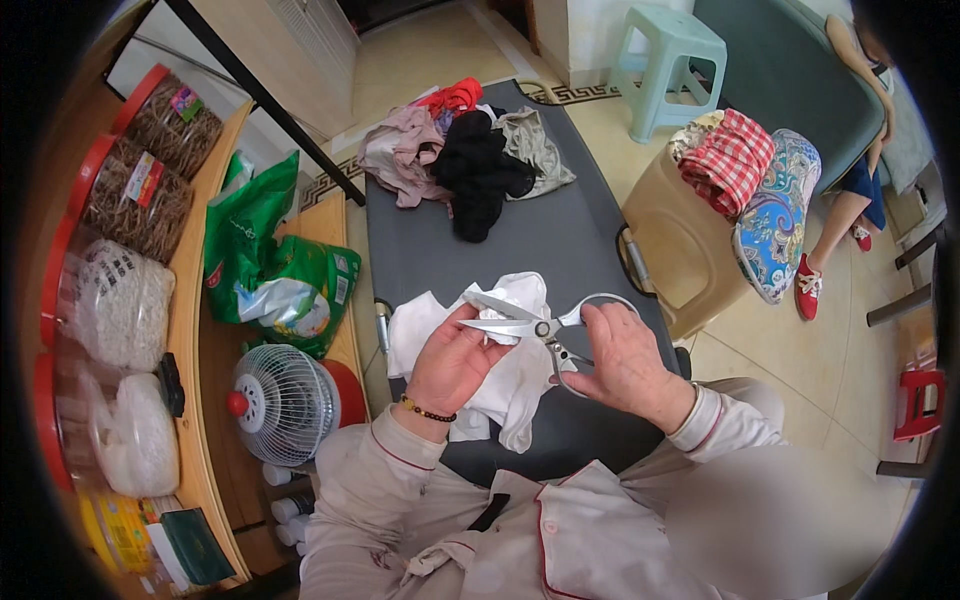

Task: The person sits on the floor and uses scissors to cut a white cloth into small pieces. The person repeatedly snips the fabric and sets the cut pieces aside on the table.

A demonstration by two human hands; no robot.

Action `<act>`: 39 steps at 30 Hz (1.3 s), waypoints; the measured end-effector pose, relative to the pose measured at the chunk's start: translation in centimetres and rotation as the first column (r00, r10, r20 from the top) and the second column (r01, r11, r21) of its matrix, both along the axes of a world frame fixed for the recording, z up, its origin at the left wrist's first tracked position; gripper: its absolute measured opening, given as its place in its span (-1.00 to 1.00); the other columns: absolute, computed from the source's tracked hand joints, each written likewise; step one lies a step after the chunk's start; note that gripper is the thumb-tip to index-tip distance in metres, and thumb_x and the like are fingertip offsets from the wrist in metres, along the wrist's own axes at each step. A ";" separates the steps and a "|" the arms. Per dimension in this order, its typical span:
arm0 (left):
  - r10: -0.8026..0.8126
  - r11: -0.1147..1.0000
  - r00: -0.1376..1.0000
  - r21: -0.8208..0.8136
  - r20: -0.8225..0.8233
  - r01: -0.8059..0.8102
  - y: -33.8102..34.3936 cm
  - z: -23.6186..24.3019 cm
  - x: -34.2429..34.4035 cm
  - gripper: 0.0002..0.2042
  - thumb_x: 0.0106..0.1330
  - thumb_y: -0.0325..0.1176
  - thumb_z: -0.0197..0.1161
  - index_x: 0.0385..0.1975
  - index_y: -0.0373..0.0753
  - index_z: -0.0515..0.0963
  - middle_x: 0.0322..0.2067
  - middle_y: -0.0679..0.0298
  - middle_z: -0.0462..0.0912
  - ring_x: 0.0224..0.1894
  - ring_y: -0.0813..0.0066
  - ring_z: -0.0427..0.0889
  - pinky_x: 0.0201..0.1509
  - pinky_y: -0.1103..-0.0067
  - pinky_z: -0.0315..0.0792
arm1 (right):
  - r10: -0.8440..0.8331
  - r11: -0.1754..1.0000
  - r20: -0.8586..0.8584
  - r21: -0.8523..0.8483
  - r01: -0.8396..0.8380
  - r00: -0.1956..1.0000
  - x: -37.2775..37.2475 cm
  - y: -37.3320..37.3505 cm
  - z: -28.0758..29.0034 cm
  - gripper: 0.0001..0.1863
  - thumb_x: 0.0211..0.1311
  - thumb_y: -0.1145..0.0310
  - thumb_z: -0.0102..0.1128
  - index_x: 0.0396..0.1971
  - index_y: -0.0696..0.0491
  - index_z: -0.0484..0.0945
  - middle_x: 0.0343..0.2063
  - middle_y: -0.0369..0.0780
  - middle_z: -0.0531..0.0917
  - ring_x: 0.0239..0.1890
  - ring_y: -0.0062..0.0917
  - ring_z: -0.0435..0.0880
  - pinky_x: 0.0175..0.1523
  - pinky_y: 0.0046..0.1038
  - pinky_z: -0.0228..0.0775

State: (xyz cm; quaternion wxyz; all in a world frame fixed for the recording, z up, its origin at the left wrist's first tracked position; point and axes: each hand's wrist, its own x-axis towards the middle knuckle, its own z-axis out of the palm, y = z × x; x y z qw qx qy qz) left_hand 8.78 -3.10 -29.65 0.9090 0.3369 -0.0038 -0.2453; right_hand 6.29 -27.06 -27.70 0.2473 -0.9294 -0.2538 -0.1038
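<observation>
Metal scissors (543, 328) lie level in front of me with their blades parted, pointing left. My right hand (632, 362) is closed on them, fingers and thumb through the handle loops. My left hand (450, 365), with a beaded bracelet at the wrist, pinches a bunched part of a white garment (518, 420) beside the blades. Some white cloth lies between the blades, but whether it is cut I cannot tell. The rest of the garment spreads over the near end of a grey folding cot (420, 250).
Crumpled clothes, including a black garment (475, 170), lie on the cot's far end. A shelf with red-lidded jars (140, 190), a green bag (290, 285) and a fan (285, 405) stands left. Right are a beige container (680, 245), patterned cushion (780, 225), green stool (675, 70) and seated person.
</observation>
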 end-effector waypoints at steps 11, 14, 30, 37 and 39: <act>-0.037 0.917 0.937 0.384 0.349 -0.107 -0.3 1.2 -0.6 -0.67 0.27 -0.62 0.07 0.05 -0.30 0.40 -0.21 0.38 0.52 -0.20 0.69 0.48 -0.19 0.73 0.41 | 0.299 0.945 -0.462 0.267 -0.191 0.835 -0.5 0.6 -1.0 -0.25 -0.29 -0.07 0.50 -0.30 0.19 0.30 -0.36 -0.08 0.41 -0.35 -0.21 0.46 -0.27 -0.33 0.35; -0.011 0.869 0.924 0.461 0.382 -0.180 -0.4 1.3 -0.8 -0.67 0.26 -0.61 0.08 0.04 -0.29 0.40 -0.27 0.39 0.50 -0.30 0.70 0.47 -0.26 0.72 0.42 | 0.287 0.945 -0.538 0.294 -0.143 0.792 -1.0 1.2 -0.8 -0.27 -0.27 -0.07 0.49 -0.33 0.19 0.29 -0.37 -0.09 0.41 -0.35 -0.24 0.47 -0.26 -0.33 0.36; 0.187 0.872 0.976 0.439 0.114 -0.218 2.9 -0.1 1.2 -0.73 0.27 -0.51 0.13 -0.03 -0.27 0.42 -0.18 0.35 0.56 -0.27 0.70 0.52 -0.27 0.73 0.42 | 0.144 0.973 -0.376 0.221 -0.062 0.915 -1.1 0.9 -0.9 -0.26 -0.27 -0.06 0.50 -0.28 0.20 0.32 -0.51 -0.14 0.43 -0.49 -0.26 0.46 -0.39 -0.37 0.33; -0.196 0.355 0.647 0.668 0.737 -0.654 1.7 2.6 0.7 -0.72 0.17 -0.52 0.21 -0.10 -0.26 0.50 -0.19 0.30 0.53 -0.12 0.56 0.51 -0.15 0.64 0.41 | 0.010 0.991 -0.090 -0.132 -0.022 0.996 -0.5 -0.1 -0.7 -0.36 -0.27 0.07 0.46 -0.25 0.17 0.37 -0.39 -0.13 0.49 -0.27 -0.24 0.54 -0.20 -0.30 0.38; -0.474 0.211 0.544 0.689 0.692 -0.694 1.1 2.9 0.2 -0.74 0.05 -0.49 0.28 -0.21 -0.23 0.54 -0.18 0.20 0.50 -0.08 0.23 0.44 0.01 0.45 0.32 | 0.019 0.992 -0.081 -0.120 -0.029 0.997 -0.7 0.3 -0.7 -0.32 -0.31 0.09 0.47 -0.21 0.17 0.38 -0.39 -0.12 0.50 -0.27 -0.22 0.54 -0.19 -0.28 0.38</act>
